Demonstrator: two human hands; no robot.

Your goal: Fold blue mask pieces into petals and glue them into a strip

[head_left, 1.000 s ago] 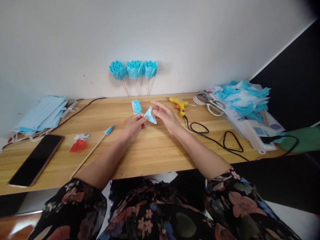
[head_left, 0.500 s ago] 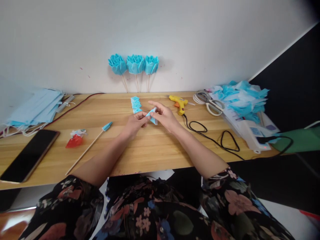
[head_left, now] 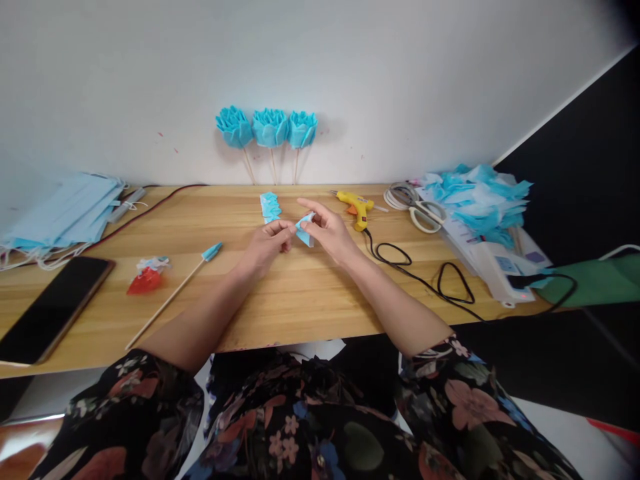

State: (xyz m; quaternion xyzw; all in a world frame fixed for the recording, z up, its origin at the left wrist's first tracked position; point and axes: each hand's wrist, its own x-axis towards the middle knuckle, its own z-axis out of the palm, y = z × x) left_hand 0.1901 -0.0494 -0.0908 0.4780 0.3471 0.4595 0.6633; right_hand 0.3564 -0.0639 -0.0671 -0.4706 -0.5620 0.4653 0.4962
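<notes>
Above the middle of the table, my right hand [head_left: 330, 230] pinches a small folded piece of blue mask fabric [head_left: 305, 230], its index finger stretched out. From the other side, my left hand [head_left: 271, 245] closes thumb and fingertips on the left edge of that piece. Just behind my left hand lie several blue pieces of cut fabric [head_left: 271, 207], partly covered by it. A thin wooden stick [head_left: 165, 305] with a blue fabric bud [head_left: 212, 251] at its tip rests left of my left forearm.
Three blue fabric flowers [head_left: 271, 128] on sticks lean against the wall. At right are a yellow glue gun [head_left: 356, 202], scissors [head_left: 428, 217], a fabric scrap pile [head_left: 480, 197] and a power strip [head_left: 501, 270]. Masks [head_left: 65, 213], a phone [head_left: 53, 310] and a red packet [head_left: 146, 279] sit at left.
My left fingers have shifted slightly left along the folded fabric, so more of its blue face shows. The whole view has moved a little.
</notes>
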